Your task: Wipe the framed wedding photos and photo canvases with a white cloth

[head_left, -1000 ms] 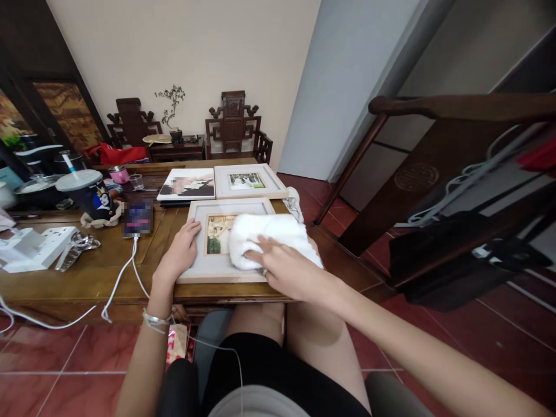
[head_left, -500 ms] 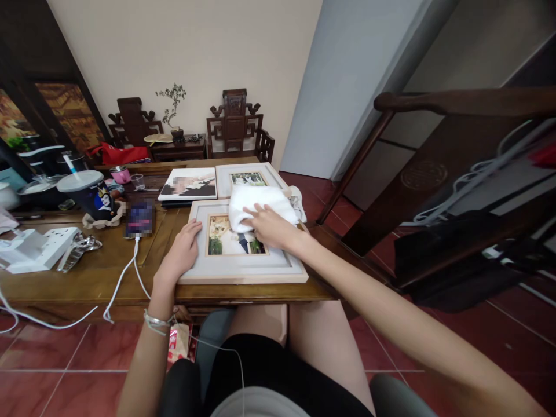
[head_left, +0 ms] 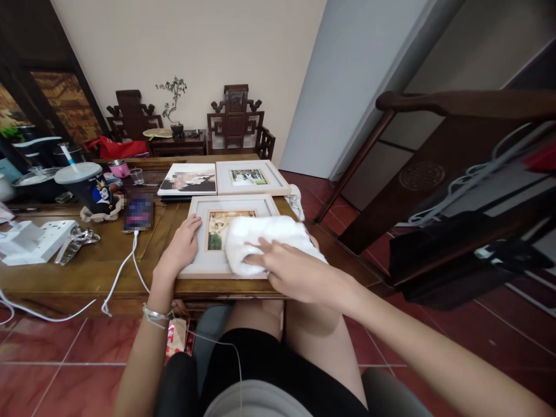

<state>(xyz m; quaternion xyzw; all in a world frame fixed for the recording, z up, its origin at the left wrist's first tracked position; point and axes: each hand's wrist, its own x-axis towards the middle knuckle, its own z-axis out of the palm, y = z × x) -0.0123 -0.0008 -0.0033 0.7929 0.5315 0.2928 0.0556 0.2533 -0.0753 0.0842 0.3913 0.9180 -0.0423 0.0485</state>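
On the desk point(head_left: 108, 258), the left hand point(head_left: 182, 246) lies flat, seemingly steadying the nearer frame point(head_left: 216, 233), while the right hand point(head_left: 293, 269) pinches white cloth point(head_left: 278, 229).

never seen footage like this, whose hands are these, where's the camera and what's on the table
No machine here: these are a person's own bare hands, filmed by a camera worn on the head, looking forward and down. The right hand holds a white cloth over part of the nearer picture frame. The left hand touches that frame's left edge. Farther back on the wooden table lie a second frame and, beside it, a picture panel. Off to the left are what looks like a phone, a lidded cup with a straw, and a white power strip.
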